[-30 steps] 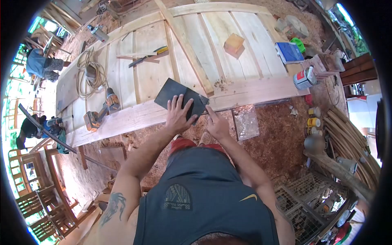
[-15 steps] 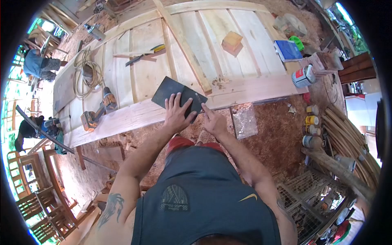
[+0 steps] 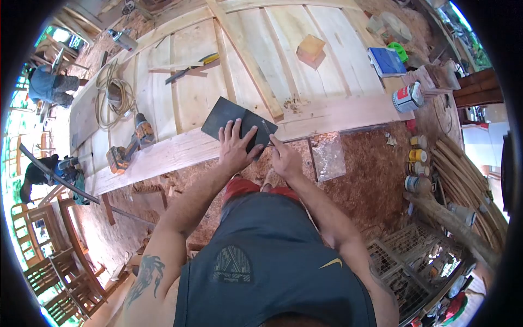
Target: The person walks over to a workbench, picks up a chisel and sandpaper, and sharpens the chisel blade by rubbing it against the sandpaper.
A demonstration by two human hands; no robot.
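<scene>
A dark, creased sheet that looks like sandpaper lies across the near edge of the pale wooden panel. My left hand rests flat on it, fingers spread, pressing the sheet down. At the sheet's right edge is my right hand, its index finger extended to the edge and its other fingers curled in. The right thumb is hidden, so the exact grip there is hard to see. The sheet's lower corner sticks out past the panel's edge, between the hands.
Left on the panel are a cordless drill, a coiled hose and a yellow-black handled tool. A wood block, a blue box and a paint can sit to the right. A long batten crosses the panel.
Both hands stay on the sheet, with only a slight shift of the right index finger along its edge. The camera view has tilted a little.
</scene>
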